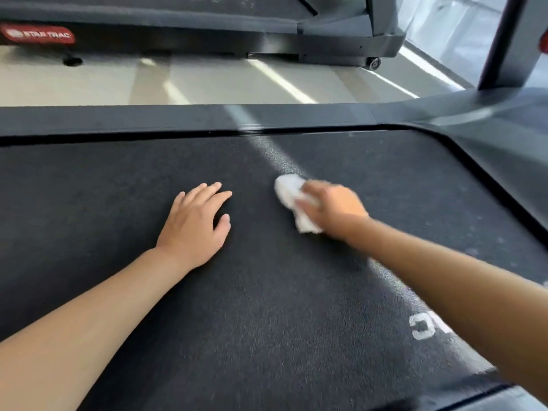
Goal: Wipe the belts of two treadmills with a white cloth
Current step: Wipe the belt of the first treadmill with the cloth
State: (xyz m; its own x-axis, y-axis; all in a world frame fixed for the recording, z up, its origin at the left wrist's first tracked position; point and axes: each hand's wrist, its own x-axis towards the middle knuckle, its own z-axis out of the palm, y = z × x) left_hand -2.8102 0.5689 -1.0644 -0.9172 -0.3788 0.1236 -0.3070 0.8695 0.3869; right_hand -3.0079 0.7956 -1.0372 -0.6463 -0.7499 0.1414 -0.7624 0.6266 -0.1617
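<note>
A dark textured treadmill belt (118,188) fills most of the head view. My right hand (335,210) grips a crumpled white cloth (292,200) and presses it onto the belt, right of the middle; the hand is blurred. My left hand (195,223) lies flat on the belt with fingers straight and spread, a little to the left of the cloth. A second treadmill (207,28) stands across the floor at the top, with a red label at its left end.
A grey side rail (148,117) borders the belt's far edge, and a grey motor cover (504,137) rises at the right. A dark upright post (510,40) stands at the upper right. Pale floor (207,81) separates the two machines. White lettering (421,326) marks the belt.
</note>
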